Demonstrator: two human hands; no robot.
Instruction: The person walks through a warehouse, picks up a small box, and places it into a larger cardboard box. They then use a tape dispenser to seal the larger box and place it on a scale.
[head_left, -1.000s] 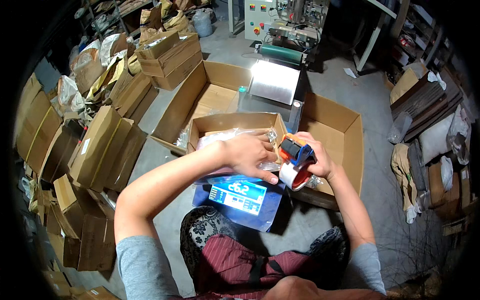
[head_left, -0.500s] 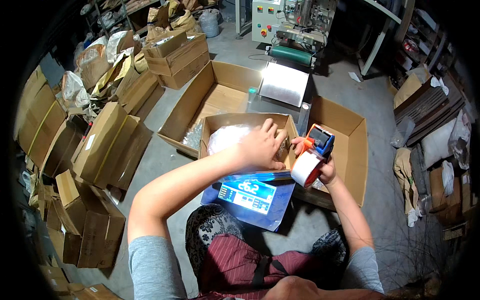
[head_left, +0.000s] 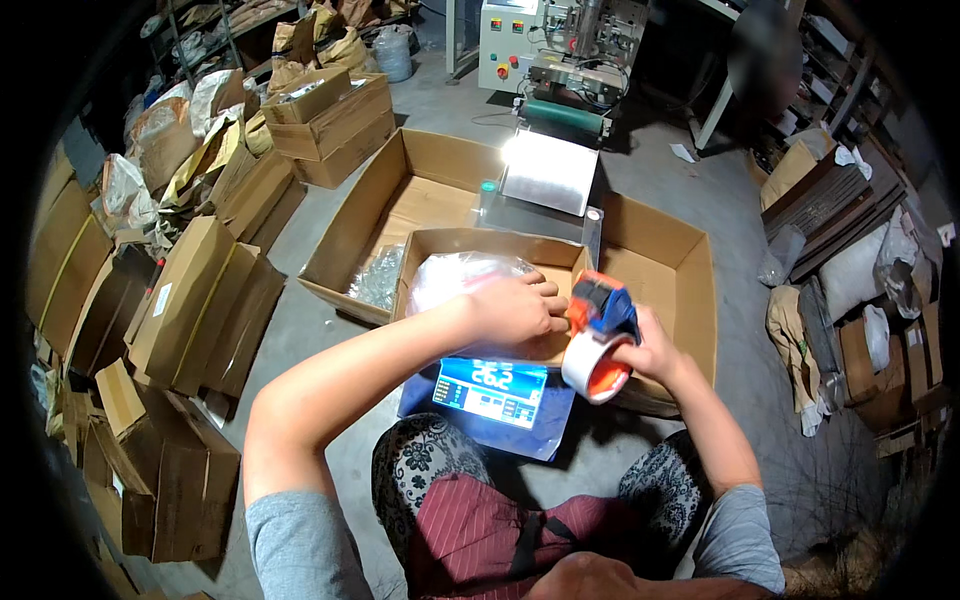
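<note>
Left forearm [head_left: 370,360] comes up from lower left, elbow bent well out to the side, then slants inward to the right. Left hand [head_left: 508,312] palm down over the small carton [head_left: 556,258], back of hand uppermost, fingers pointing right, loosely bent and slightly spread. Their undersides hidden; cannot tell whether they grip anything. Fingertips near the orange end of the tape dispenser [head_left: 606,318]; contact unclear.

Right forearm [head_left: 722,430] rises from lower right, angled inward. Right hand [head_left: 654,346], a little blurred, closed round the dispenser's right side, thumb reaching toward the core of the white roll [head_left: 582,362]. Dispenser held up at the small carton's right front corner, roll lowest, blue and black parts above.

Small carton sits on the blue scale [head_left: 545,425], lit display [head_left: 488,390] facing the person. Clear plastic bag [head_left: 455,280] inside, left of the hand. Large open cartons [head_left: 668,255] behind and to the right.
</note>
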